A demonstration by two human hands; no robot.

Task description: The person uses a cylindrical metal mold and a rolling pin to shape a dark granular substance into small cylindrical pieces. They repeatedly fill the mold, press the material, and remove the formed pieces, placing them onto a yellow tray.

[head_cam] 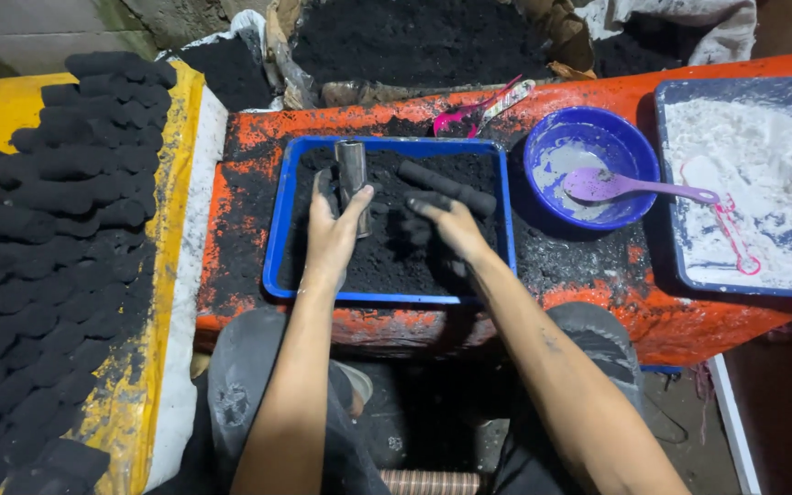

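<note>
A blue tray [277,229] of black charcoal paste sits on an orange table. My left hand [332,234] grips a short metal tube [352,174] held upright over the paste. My right hand [451,229], blackened with paste, rests on the mixture just right of the tube, fingers curled into the black material. A black cylindrical briquette [446,186] lies on the paste behind my right hand.
Rows of black briquettes [57,238] lie on a yellow sheet at left. A blue bowl [588,165] with a purple spoon [634,188] stands right of the tray. A tray of white powder [753,183] is at far right. Sacks of black powder [414,41] stand behind.
</note>
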